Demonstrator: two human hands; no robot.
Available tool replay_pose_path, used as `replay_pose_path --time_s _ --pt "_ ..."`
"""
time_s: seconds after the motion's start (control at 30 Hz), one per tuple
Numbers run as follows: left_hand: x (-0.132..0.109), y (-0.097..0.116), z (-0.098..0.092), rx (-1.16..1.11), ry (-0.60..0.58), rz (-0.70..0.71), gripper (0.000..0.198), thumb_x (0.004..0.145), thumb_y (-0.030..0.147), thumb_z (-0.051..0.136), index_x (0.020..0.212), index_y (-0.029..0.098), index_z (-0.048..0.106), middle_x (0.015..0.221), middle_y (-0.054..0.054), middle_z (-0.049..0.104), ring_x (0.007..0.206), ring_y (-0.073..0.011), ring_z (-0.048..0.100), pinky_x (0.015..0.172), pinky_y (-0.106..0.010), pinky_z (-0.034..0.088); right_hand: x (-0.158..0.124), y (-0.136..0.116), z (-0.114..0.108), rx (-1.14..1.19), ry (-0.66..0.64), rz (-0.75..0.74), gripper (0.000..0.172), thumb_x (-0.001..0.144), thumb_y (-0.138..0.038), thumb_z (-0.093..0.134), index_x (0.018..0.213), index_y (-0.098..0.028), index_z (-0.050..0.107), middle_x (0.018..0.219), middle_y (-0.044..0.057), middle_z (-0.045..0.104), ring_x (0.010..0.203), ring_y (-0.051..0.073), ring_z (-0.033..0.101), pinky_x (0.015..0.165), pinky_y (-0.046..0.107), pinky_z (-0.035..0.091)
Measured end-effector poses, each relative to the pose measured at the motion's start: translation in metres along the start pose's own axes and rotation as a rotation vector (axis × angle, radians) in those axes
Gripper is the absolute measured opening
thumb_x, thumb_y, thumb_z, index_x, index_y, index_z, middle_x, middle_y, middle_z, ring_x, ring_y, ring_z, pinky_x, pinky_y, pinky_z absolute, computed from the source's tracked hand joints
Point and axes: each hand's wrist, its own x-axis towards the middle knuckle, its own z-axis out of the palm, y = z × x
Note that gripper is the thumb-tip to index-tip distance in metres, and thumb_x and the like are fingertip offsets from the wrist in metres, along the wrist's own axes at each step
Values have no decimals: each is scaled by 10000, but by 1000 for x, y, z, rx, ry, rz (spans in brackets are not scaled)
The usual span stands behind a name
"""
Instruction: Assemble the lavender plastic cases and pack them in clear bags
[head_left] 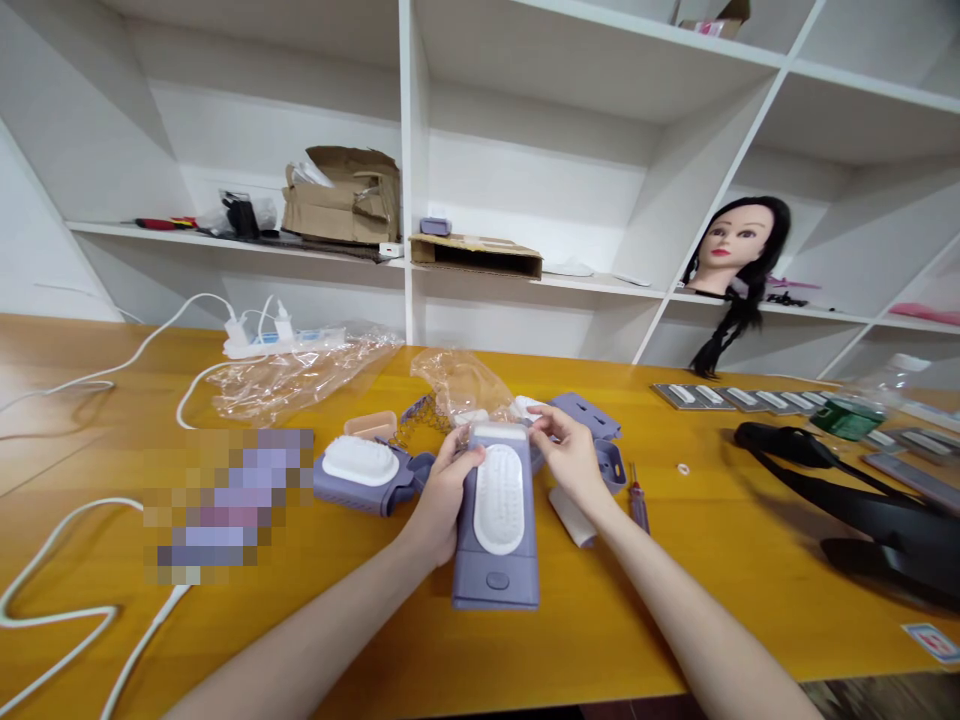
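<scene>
The lilac plastic brush unit stands tall at centre frame, its white bristled pad facing the camera, and the left hand has it clamped along one side. The right hand reaches for the far end, fingertips at the top edge, though whether they're closed on it I can't tell. That hold looks chosen to steady the piece with its face in full view. Just left, a matching unit lies on the orange wooden table, while lilac housing parts and a crumpled clear plastic bag sit close by, seemingly kept within easy reach. To the right, a small screwdriver lies near a white roll. Further back at upper left, a power strip sits at the table's far edge.
</scene>
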Motion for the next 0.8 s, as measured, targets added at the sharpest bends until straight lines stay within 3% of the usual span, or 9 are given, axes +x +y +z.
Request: replay_pose_path --time_s 0.13,0.23,0.37,0.47,0.6,0.7,0.8 --pt "2 0 -1 -31 16 19 414 711 255 628 1116 260 544 858 23 676 749 -146 640 682 -235 477 -5 0 4 15 27 -47 189 769 -205 498 852 -205 668 773 34 635 701 185 562 679 317 441" --pt "5 0 -3 -68 61 37 394 694 259 664 1074 241 560 872 12 680 765 -154 638 710 -255 481 -14 -7 6 22 65 -128 225 811 -204 471 931 -208 663 840 41 597 758 186 536 707 320 424" --pt "9 1 -6 -130 103 67 345 667 274 708 976 196 575 857 -2 673 762 -154 629 735 -269 479 -22 -13 8 43 41 -200 285 826 -200 471 1056 -222 637 785 20 541 729 176 509 692 314 411" --pt "11 4 -7 -154 108 86 310 663 285 719 919 199 566 826 10 665 751 -152 626 730 -271 479 -22 -12 11 168 26 -119 319 804 -209 507 1091 -247 641 774 9 535 716 172 499 697 317 399" --pt "14 8 -8 -182 126 91 325 671 294 712 950 224 561 834 29 670 755 -147 635 712 -255 476 -21 -12 16 344 8 38 232 737 -242 582 931 -249 708 761 11 564 759 187 519 731 332 396" --pt "16 9 -10 -193 134 52 289 684 301 678 936 206 572 787 24 675 710 -152 640 685 -256 479 -22 -14 20 428 6 122 182 720 -321 603 831 -234 718 890 38 603 846 205 544 721 330 418" --pt "14 8 -8 -190 115 -10 254 698 305 610 910 166 592 755 -12 686 669 -183 647 664 -291 489 -22 -20 22 525 19 245 240 749 -430 589 775 -212 685 943 51 614 839 195 565 648 298 438"
